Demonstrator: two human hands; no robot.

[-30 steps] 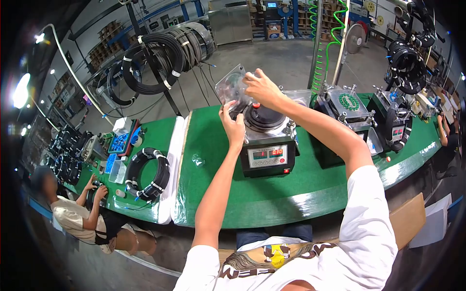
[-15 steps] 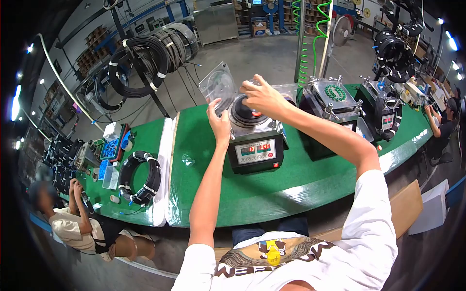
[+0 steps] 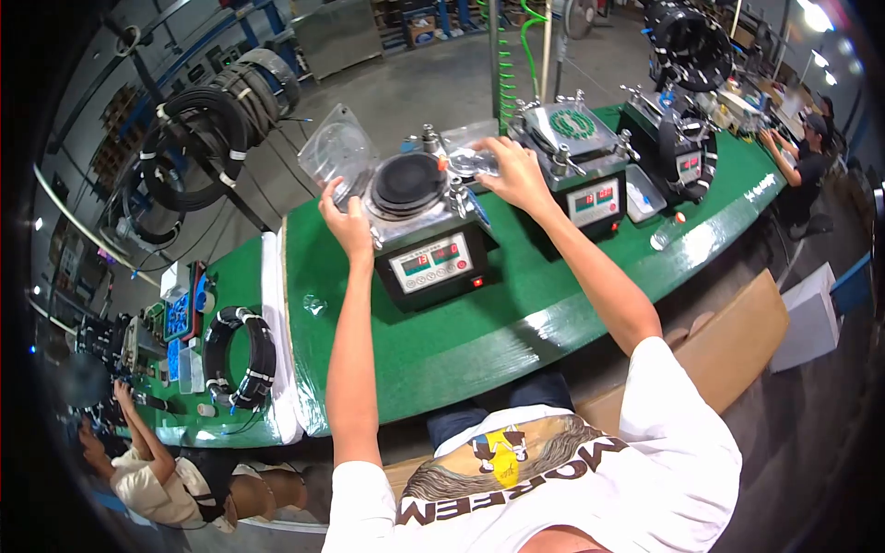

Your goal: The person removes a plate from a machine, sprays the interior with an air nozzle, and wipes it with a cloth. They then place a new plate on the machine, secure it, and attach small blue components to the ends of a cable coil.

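Observation:
My left hand (image 3: 348,223) is at the lower edge of a tilted clear plastic cover (image 3: 334,146), its thumb and fingers closed on that edge. Between my hands is a bench-top machine (image 3: 431,263) with red digits on its front panel and a round black pad (image 3: 408,181) on top. Metal knobs (image 3: 458,195) stand at the corners of its top. My right hand (image 3: 516,175) is to the right of the pad, fingers bent around a clear plastic piece (image 3: 472,163). A small orange item (image 3: 442,165) shows at the pad's right edge.
To the right stands a second machine (image 3: 590,198) with a ring of green pieces (image 3: 572,123) on top, then a third machine (image 3: 687,164). A black cable coil (image 3: 240,359) lies on the green table (image 3: 415,369) at left. Co-workers sit at far left and far right.
My right hand has moved off the black pad to the right, uncovering it. My left hand stays at the clear cover. The view has shifted, and the panel digits differ.

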